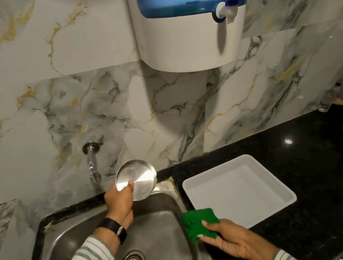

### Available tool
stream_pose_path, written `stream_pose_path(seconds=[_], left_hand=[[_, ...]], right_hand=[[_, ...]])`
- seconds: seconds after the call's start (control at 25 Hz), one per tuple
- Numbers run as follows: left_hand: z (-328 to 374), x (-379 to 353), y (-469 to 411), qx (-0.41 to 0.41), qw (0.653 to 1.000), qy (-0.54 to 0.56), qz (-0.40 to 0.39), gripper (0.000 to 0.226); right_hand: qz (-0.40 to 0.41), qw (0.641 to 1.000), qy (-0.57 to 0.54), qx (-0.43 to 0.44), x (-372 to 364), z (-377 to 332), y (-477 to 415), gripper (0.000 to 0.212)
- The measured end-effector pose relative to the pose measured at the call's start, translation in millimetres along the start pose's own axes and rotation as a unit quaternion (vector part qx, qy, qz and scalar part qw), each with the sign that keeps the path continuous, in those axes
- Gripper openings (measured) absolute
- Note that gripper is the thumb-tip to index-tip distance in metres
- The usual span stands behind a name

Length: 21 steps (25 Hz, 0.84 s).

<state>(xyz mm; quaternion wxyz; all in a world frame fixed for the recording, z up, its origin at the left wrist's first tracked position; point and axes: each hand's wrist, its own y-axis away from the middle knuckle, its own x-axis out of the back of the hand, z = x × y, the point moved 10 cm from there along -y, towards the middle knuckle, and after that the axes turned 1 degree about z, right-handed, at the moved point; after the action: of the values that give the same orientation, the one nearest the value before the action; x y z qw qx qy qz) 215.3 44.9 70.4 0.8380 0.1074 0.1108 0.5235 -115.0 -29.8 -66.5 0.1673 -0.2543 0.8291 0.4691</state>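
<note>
We are facing a marble-patterned wall veined with gold, where a chrome tap point(92, 164) is sticking out above the steel sink point(160, 232). Our left hand point(118, 200) is gripping a small round steel plate point(136, 179) by its lower edge, thumb lying across the inner face. It is tilting the plate up over the sink's back rim, just beside the tap, probably so that drips are falling into the basin and the face is lying open for wiping. A folded green cloth point(197, 223) is being pinched by our right hand point(225, 237) at the sink's right rim, apparently in readiness for the plate. Further right a white tray point(239, 193) is sitting on the black counter point(317, 163), likely for cleaned pieces. The fingers behind the plate are hiding from us, we are failing to tell cloth from scouring pad, and the bottles point(327, 100) at the far right are blurring.
</note>
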Motion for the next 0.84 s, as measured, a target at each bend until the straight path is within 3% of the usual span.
stream_pose_path(seconds=[0.16, 0.32, 0.68, 0.76, 0.8, 0.84], left_hand=[[-25, -22, -1, 0.051, 0.998, 0.016, -0.034, 0.038], [-46, -56, 3, 0.072, 0.995, 0.006, -0.063, 0.035], [-109, -143, 6, 0.125, 0.984, -0.056, -0.116, 0.006], [-122, -157, 7, 0.140, 0.981, -0.058, -0.120, 0.007], [-129, -163, 8, 0.150, 0.980, -0.058, -0.117, 0.006], [-137, -168, 10, 0.158, 0.979, -0.055, -0.114, 0.006]], right_hand=[[0.058, 0.996, 0.051, 0.042, 57, -96, 12, 0.037], [0.130, 0.985, 0.090, 0.070, 105, -171, 14, 0.046], [0.238, 0.929, 0.283, -0.008, 186, -209, -35, 0.050], [0.289, 0.872, 0.396, -0.019, 196, -228, -33, 0.039], [0.316, 0.810, 0.494, -0.016, 200, -241, -32, 0.035], [0.343, 0.709, 0.616, -0.010, 195, -260, -28, 0.035]])
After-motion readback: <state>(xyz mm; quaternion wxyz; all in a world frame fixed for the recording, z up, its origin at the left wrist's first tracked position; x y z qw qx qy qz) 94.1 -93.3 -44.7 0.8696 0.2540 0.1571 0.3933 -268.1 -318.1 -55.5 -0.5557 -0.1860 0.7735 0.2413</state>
